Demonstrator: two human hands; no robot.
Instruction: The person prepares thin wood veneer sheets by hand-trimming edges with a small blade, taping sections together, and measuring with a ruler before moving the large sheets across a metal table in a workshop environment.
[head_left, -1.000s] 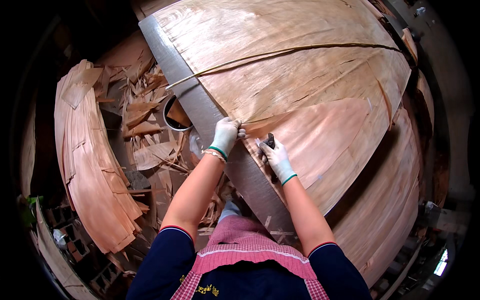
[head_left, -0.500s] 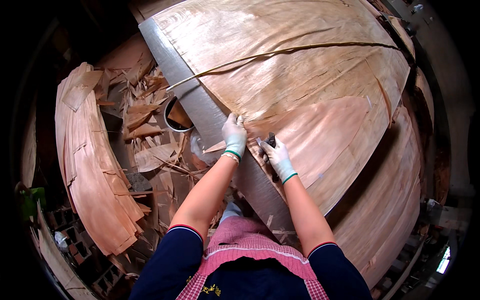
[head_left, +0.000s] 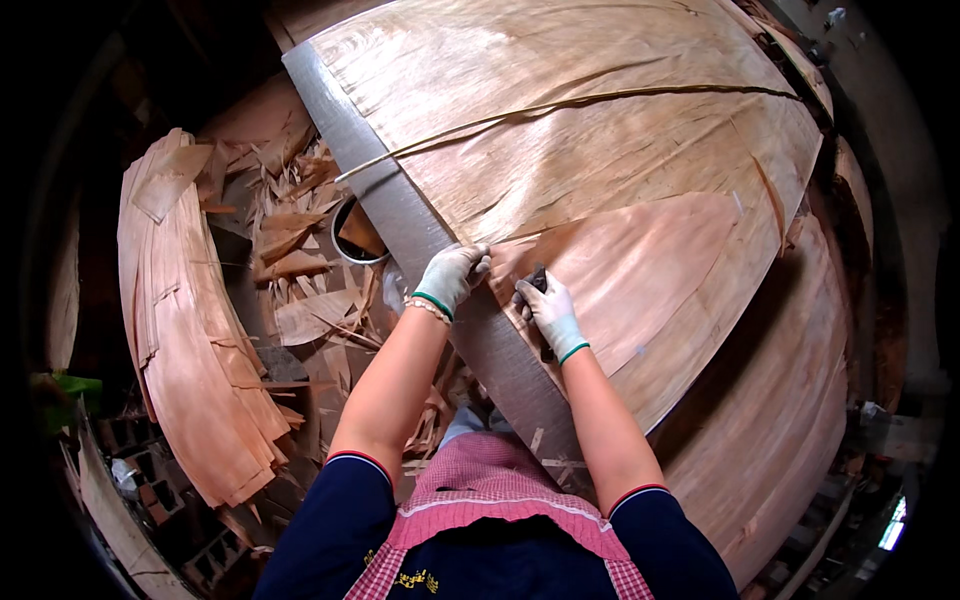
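Observation:
Both my hands wear whitish work gloves with green cuffs. My left hand (head_left: pixel 453 277) is closed in a pinch at the near left edge of a reddish veneer patch (head_left: pixel 640 260), over the long grey metal strip (head_left: pixel 425 225). The fingertips partly hide what they grip there. My right hand (head_left: pixel 553 311) lies on the same patch, closed round a dark-handled tool (head_left: pixel 539 278); its working end is hard to make out. The patch rests on a large, wrinkled, pale veneer sheet (head_left: pixel 600 140), and a thin stick (head_left: pixel 530 113) lies across that sheet.
Left of the work, a stack of narrow veneer strips (head_left: pixel 180 310) stands beside a heap of torn scraps (head_left: pixel 290 230). A round container (head_left: pixel 341 232) sits close to the metal strip. More veneer sheets (head_left: pixel 770 430) hang down on the right.
My left hand has moved a little down and to the left, its fingers now pinched at the edge. A pale veneer sliver beside it is no longer seen. My right hand has barely shifted.

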